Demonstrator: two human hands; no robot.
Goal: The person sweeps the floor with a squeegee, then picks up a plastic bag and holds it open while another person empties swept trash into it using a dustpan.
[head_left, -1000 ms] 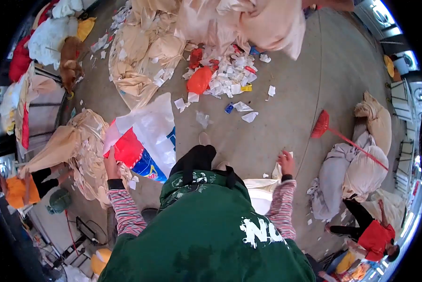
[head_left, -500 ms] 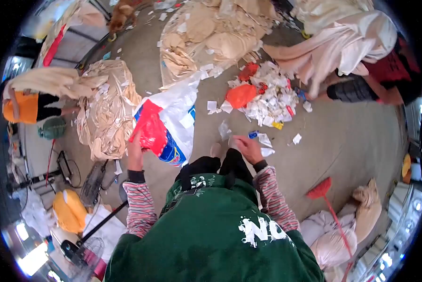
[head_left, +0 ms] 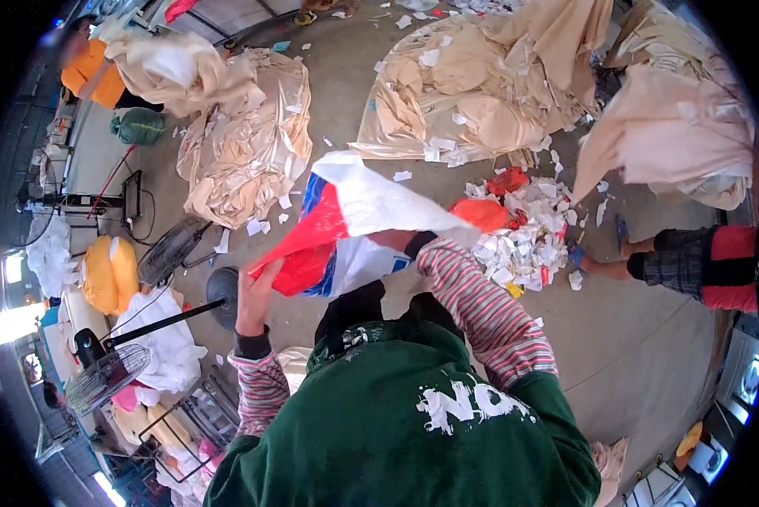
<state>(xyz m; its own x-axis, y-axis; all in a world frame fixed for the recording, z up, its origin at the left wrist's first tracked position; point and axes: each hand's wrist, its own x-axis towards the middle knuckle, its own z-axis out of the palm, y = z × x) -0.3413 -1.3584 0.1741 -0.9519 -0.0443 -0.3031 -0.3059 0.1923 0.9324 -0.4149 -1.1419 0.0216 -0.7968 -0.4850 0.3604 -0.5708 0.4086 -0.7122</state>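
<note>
My left hand [head_left: 258, 296] grips the red edge of a plastic bag [head_left: 354, 198] patterned in red, white and blue. The bag is spread in front of my legs, its white part reaching up and to the right. My right hand [head_left: 391, 239] is at the bag's right side, below the white flap. The plastic covers its fingers, so I cannot see what they hold, or whether the hand is inside or behind the bag.
A heap of paper scraps [head_left: 523, 245] with red plastic lies ahead right. Beige cloth piles [head_left: 244, 144] spread across the floor. One person in an orange shirt [head_left: 88, 72] and another in dark shorts [head_left: 671, 260] handle cloth. A pedestal fan [head_left: 109, 378] stands left.
My right hand has moved from the bag's right, in the open, up to the bag. The white part now flares to the right. My view has shifted, with the cloth piles appearing further right.
</note>
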